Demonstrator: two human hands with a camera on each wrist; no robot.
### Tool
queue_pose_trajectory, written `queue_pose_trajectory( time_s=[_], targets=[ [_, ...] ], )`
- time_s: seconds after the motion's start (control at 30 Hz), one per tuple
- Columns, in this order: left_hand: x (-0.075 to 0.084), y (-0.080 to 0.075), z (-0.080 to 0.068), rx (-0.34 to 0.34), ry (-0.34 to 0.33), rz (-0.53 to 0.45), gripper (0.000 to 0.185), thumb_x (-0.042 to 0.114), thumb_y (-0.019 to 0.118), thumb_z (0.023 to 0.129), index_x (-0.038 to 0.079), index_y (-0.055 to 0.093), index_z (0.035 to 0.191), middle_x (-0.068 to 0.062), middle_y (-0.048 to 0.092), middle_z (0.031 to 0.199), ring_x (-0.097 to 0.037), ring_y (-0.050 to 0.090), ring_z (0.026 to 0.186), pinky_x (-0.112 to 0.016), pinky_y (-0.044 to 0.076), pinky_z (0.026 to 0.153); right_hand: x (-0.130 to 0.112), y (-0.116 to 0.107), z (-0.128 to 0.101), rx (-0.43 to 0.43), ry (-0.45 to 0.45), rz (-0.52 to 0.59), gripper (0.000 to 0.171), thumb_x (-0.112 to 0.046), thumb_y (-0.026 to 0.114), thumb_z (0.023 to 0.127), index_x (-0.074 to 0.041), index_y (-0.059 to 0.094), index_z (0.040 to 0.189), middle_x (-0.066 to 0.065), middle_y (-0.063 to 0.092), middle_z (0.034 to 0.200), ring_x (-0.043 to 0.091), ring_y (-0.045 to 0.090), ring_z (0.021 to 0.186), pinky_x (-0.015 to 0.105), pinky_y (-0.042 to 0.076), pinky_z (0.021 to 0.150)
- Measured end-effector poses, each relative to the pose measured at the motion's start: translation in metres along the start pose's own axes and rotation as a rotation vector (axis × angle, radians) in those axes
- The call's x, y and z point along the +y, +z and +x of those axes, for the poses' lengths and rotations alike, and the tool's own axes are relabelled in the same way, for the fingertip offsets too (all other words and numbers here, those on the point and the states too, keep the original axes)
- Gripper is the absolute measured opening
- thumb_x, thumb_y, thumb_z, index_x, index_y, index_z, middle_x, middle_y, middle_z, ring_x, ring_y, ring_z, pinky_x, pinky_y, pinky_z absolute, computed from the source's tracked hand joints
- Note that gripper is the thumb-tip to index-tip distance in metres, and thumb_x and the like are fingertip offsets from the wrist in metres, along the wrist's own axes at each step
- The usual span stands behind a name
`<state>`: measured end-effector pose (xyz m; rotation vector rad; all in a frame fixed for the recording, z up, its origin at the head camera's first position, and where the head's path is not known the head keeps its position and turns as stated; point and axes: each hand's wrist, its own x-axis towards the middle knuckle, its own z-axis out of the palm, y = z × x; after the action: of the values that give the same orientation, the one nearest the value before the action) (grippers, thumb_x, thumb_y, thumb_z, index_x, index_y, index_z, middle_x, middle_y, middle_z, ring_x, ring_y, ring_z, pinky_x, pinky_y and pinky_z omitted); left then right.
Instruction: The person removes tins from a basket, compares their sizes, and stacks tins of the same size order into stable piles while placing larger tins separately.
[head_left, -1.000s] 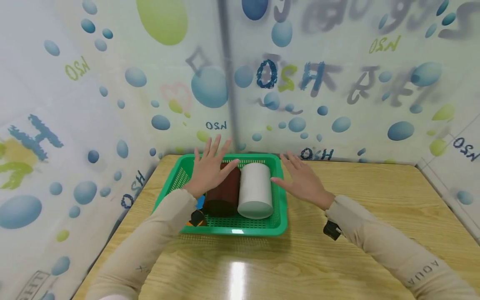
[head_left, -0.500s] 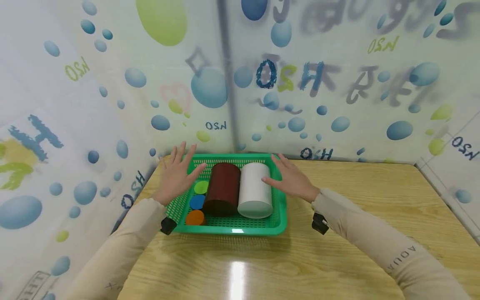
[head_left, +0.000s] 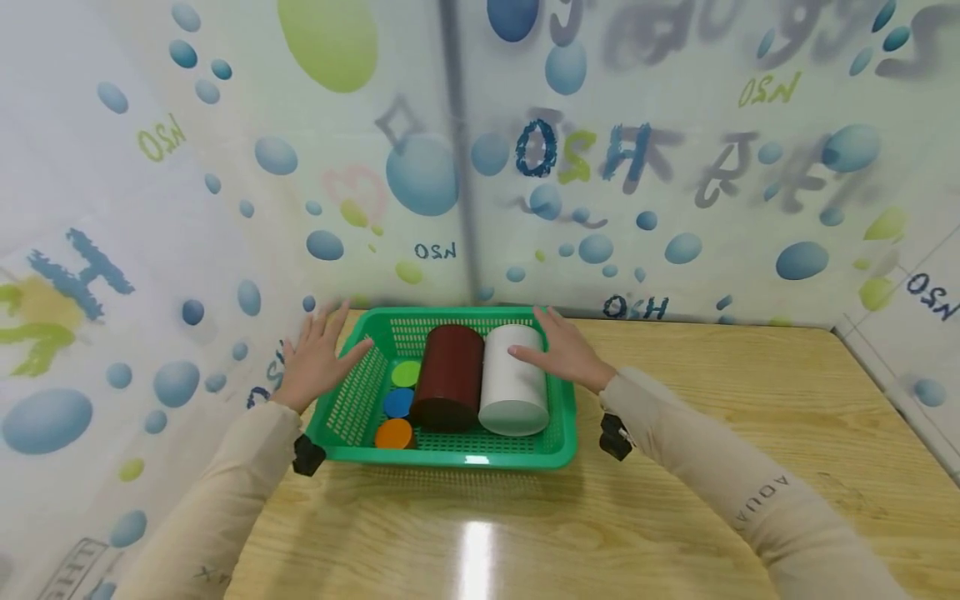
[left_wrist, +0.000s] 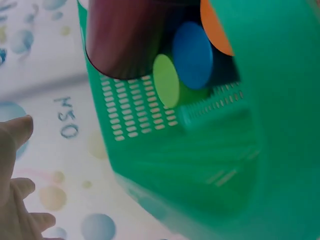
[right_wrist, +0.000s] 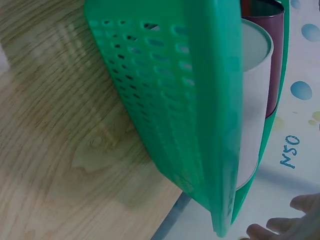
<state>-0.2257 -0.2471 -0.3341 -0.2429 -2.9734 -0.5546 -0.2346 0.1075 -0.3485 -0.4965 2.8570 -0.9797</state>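
A green plastic basket sits on the wooden table. Inside lie a dark brown cylinder and a white cylinder, side by side. Left of them is a column of small round pieces: light green, blue and orange. My left hand, fingers spread, hovers by the basket's left side. My right hand is over the right side, its thumb in front of the white cylinder in the head view. Both hold nothing; whether either touches the basket I cannot tell.
Patterned wall sheeting rises directly behind the table and along its left side. The wooden tabletop extends to the right of the basket and in front of it. Each wrist carries a small black device.
My left hand has moved left from over the brown cylinder to the basket's left side, uncovering the round pieces. My right hand has shifted left, over the basket's right side.
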Motion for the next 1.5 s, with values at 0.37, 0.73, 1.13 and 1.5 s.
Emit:
queue_pose_trajectory(
  time_s=[0.37,0.73,1.13,1.5],
  targets=[
    [-0.029,-0.001,0.003,-0.180,-0.053,-0.175,0.083,0.049,0.045,0.088,0.006,0.001,0.143,-0.029,0.004,0.142,-0.046,0.006,0.127,-0.063,0.013,0.095,-0.009,0.012,0.009,-0.002,0.106,0.179,0.083,-0.046,0.053,0.085,0.000,0.012,0.141,0.019,0.015,0.144,0.032,0.015,0.130,0.048,0.021,0.102],
    [-0.044,0.002,0.002,-0.406,-0.148,-0.416,0.074,0.037,0.045,0.092,0.007,0.002,0.143,-0.032,0.011,0.139,-0.049,0.023,0.120,-0.058,0.034,0.088,-0.017,0.021,0.016,0.009,0.307,0.418,0.083,-0.046,0.054,0.084,-0.007,0.011,0.143,0.016,0.017,0.144,0.032,0.023,0.127,0.048,0.029,0.098],
    [-0.054,0.008,0.003,-0.444,-0.171,-0.534,0.065,0.019,0.048,0.092,0.004,0.010,0.143,-0.040,0.025,0.129,-0.046,0.042,0.109,-0.050,0.043,0.082,-0.017,0.033,0.018,0.009,0.400,0.543,0.082,-0.038,0.060,0.083,-0.010,0.011,0.143,0.014,0.018,0.144,0.032,0.023,0.127,0.051,0.026,0.098],
    [-0.058,0.009,0.002,-0.432,-0.185,-0.610,0.066,0.020,0.052,0.091,0.008,0.012,0.143,-0.037,0.026,0.129,-0.041,0.048,0.104,-0.047,0.046,0.080,-0.020,0.036,0.025,-0.001,0.434,0.537,0.089,-0.018,0.068,0.078,-0.009,0.008,0.144,0.018,0.024,0.139,0.033,0.034,0.119,0.049,0.033,0.094]
  ],
)
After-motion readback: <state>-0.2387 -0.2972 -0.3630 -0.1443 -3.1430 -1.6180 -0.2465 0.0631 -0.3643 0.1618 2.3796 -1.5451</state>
